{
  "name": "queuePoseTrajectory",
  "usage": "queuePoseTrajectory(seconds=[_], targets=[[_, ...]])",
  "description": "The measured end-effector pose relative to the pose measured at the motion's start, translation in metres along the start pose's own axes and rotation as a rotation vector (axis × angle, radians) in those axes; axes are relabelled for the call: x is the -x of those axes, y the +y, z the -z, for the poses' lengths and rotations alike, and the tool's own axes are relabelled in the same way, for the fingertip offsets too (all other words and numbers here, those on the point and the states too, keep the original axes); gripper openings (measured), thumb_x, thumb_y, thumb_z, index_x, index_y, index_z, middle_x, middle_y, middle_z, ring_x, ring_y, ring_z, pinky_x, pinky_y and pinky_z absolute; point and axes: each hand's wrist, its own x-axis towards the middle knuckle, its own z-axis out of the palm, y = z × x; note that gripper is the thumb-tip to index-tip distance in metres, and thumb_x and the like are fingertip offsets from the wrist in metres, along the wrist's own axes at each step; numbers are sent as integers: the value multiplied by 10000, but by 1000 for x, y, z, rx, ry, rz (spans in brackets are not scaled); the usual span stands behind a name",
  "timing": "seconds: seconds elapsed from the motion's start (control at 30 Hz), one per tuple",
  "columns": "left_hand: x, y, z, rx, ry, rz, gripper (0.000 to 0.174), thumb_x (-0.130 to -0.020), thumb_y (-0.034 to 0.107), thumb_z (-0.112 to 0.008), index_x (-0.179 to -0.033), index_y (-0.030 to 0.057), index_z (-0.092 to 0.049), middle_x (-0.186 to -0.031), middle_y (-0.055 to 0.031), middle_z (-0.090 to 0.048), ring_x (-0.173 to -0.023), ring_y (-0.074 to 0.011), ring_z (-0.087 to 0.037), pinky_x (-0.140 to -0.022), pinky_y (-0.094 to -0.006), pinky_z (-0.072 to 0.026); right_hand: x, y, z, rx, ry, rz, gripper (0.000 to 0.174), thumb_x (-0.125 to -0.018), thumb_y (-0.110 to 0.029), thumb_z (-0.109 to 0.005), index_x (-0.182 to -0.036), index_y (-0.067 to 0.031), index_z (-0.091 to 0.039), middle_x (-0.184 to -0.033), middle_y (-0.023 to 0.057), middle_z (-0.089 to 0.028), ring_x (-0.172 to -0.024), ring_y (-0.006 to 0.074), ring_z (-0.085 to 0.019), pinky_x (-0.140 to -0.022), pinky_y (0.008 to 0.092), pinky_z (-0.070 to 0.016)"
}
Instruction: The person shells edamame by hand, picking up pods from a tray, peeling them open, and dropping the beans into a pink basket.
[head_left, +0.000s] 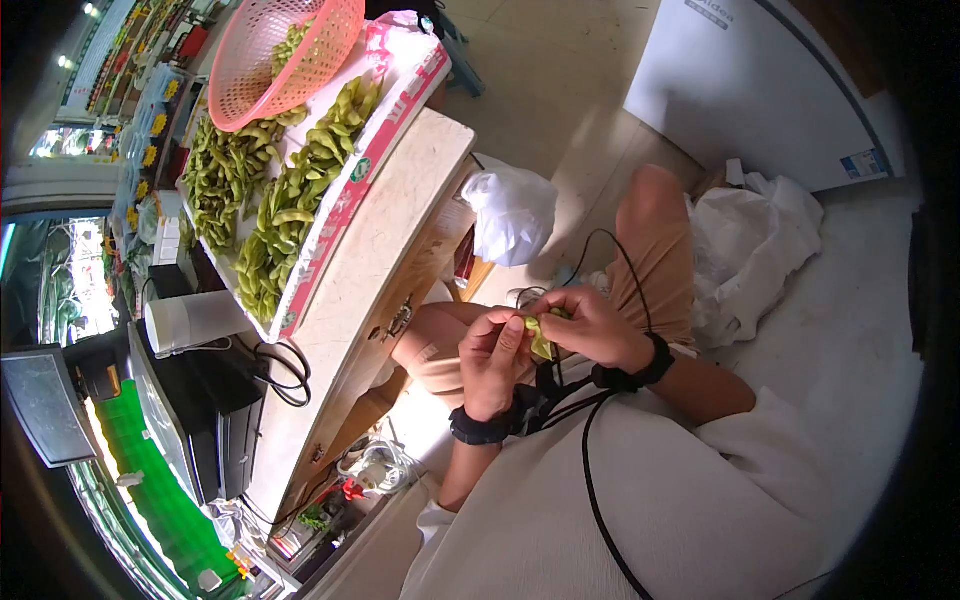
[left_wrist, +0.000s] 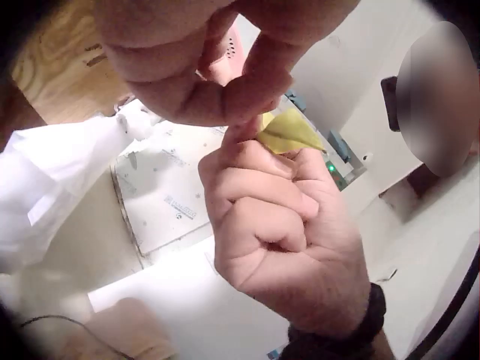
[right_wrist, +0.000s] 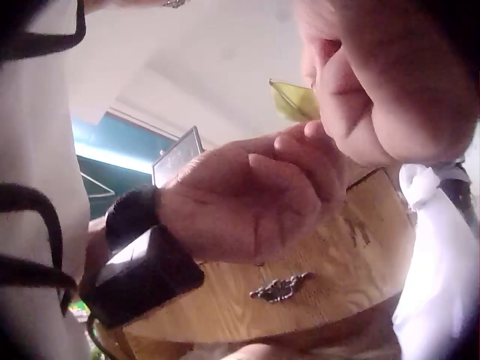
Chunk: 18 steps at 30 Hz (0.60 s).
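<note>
A yellow-green soybean pod [head_left: 540, 343] is between the two hands, in front of the lap. My left hand [head_left: 490, 365] pinches it between thumb and fingers from the left. From the other side my right hand [head_left: 597, 328] grips it with curled fingers. In the left wrist view, the pod [left_wrist: 290, 133] sticks out above the right hand [left_wrist: 270, 202], while the left hand [left_wrist: 202, 67] covers its other end. The right wrist view shows the pod's [right_wrist: 295, 100] pointed tip beyond the fingers; the rest is hidden.
Many green pods [head_left: 290, 215] lie on a pink-and-white tray [head_left: 355, 190] on the desk [head_left: 400, 180], with a pink basket [head_left: 235, 85] behind. A white plastic bag [head_left: 510, 215] hangs at the desk's edge. A black cable [head_left: 590, 470] runs down the shirt.
</note>
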Motion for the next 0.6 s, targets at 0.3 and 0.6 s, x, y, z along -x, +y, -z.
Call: queuePoseTrajectory(seconds=[0.3, 0.6], targets=[[2, 7, 0, -277, 51, -85, 173, -874, 69, -624, -1017, -27, -603, -839, -39, -635, -693, -83, -568, -620, -201, -468, -3, 8, -4, 571, 122, 388, 166, -818, -124, -607, -784, 36, -575, -651, 124, -589, -565, 99, -522, -520, 286, -418], [4, 5, 6, -168, -10, -58, 164, -883, 46, -596, -1022, -41, -615, -852, -80, -647, -713, -113, -595, -666, -226, -497, -4, 14, 7, 297, -2, 188, 183, -854, -151, -627, -821, 23, -580, -692, 41, -607, -655, 41, -528, -562, 218, -427]])
